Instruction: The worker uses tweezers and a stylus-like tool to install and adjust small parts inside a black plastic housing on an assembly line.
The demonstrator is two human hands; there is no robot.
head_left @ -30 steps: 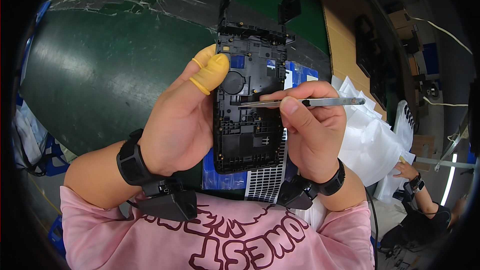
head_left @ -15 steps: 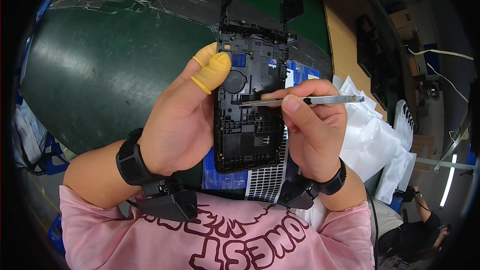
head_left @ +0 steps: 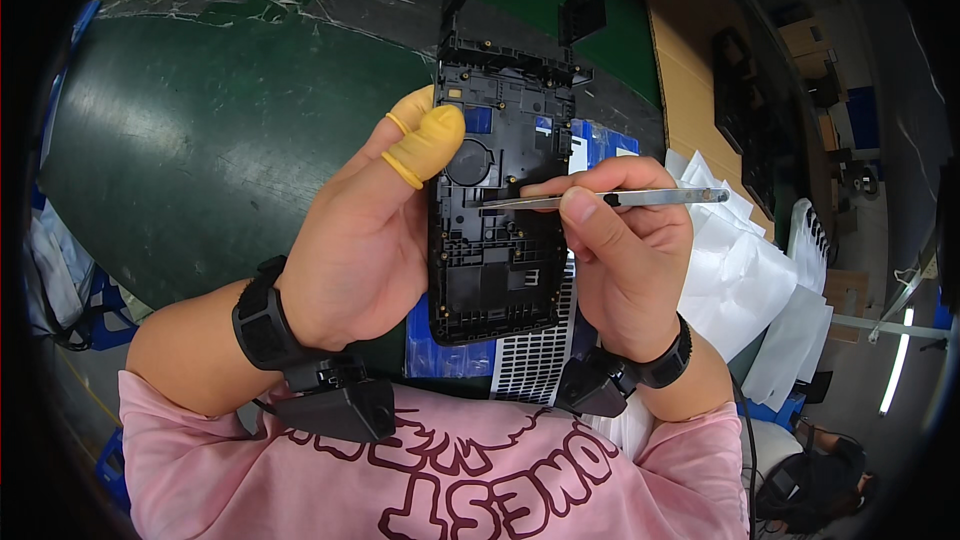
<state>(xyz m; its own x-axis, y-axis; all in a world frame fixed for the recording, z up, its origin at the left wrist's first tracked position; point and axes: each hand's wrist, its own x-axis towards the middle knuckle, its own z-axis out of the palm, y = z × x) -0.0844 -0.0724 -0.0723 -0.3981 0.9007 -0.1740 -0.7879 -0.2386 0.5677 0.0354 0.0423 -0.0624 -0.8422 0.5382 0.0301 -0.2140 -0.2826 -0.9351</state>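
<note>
Since the earlier frame, the co-worker at four o'clock has shifted lower; the black housing stays central, long axis twelve-to-six, open frame end toward twelve. Left fingers clasp its nine-o'clock edge; right fingers pinch tweezers, tips toward nine.

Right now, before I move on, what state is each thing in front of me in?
Left hand: closed on the housing's left side
Yellow finger cots: worn on the left hand
Black housing: held up, ribbed face showing
Right hand: closed on the tweezers
Tweezers: tips over the housing, contact unclear
Slotted sheet: partly covered by the housing
White sheets: piled loosely, overlapping
</note>
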